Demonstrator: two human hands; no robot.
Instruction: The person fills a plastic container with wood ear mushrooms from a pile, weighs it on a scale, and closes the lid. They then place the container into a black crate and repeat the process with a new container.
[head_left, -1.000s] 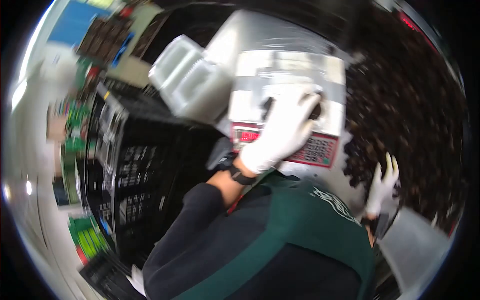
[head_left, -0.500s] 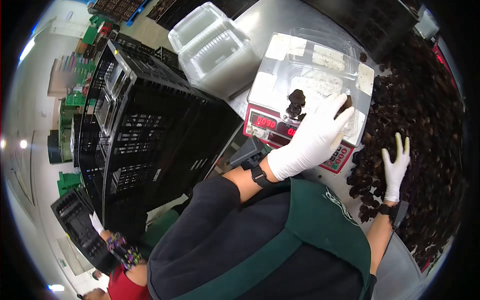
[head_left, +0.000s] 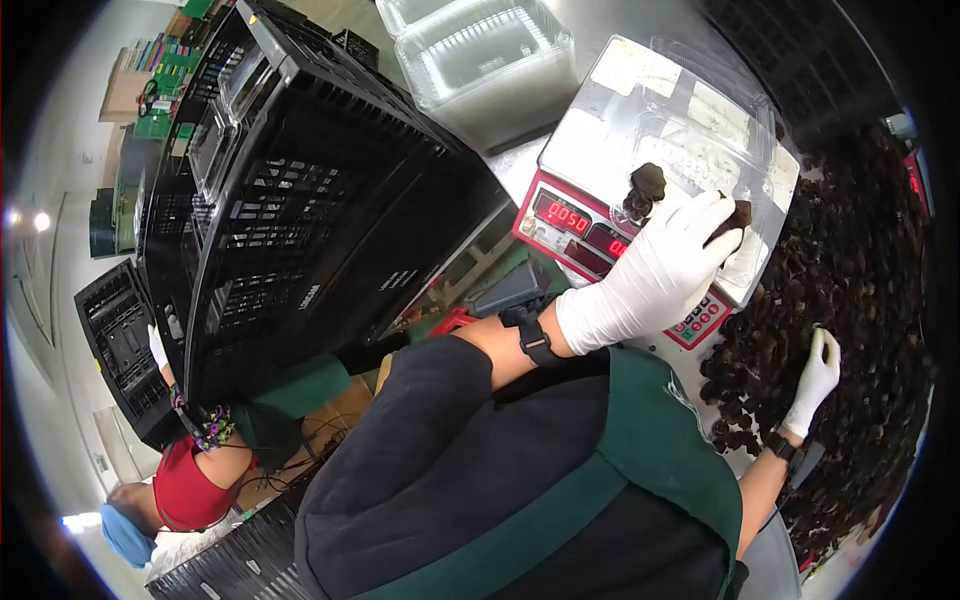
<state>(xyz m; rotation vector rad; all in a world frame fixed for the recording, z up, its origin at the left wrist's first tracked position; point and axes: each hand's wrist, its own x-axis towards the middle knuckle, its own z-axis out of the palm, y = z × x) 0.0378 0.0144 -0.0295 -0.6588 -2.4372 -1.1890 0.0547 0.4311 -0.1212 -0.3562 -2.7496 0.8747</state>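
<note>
My left hand [head_left: 665,265], in a white glove, reaches over a clear plastic container [head_left: 690,150] on a digital scale [head_left: 570,150]. Its fingers are closed on a dark brown mushroom piece [head_left: 738,222] that looks like wood ear. More dark mushroom pieces [head_left: 648,183] lie in the container just left of that hand. The scale's red display reads about 0.050. Over a wide heap of dark mushrooms [head_left: 860,270], my right hand [head_left: 818,378], also gloved, has its fingers drawn together in a pinch. What it pinches, if anything, I cannot make out.
Stacked clear containers [head_left: 490,60] stand behind the scale to the left. A tall black crate stack [head_left: 320,220] rises on my left. At lower left, another person in a red top [head_left: 195,485] touches a black crate [head_left: 125,350]. A dark crate [head_left: 810,60] sits far right.
My right hand has gone from spread fingers to a pinch over the heap. My left hand stays at the container, now gripping a mushroom piece more visibly. The reading fell from 0.090 to about 0.050.
</note>
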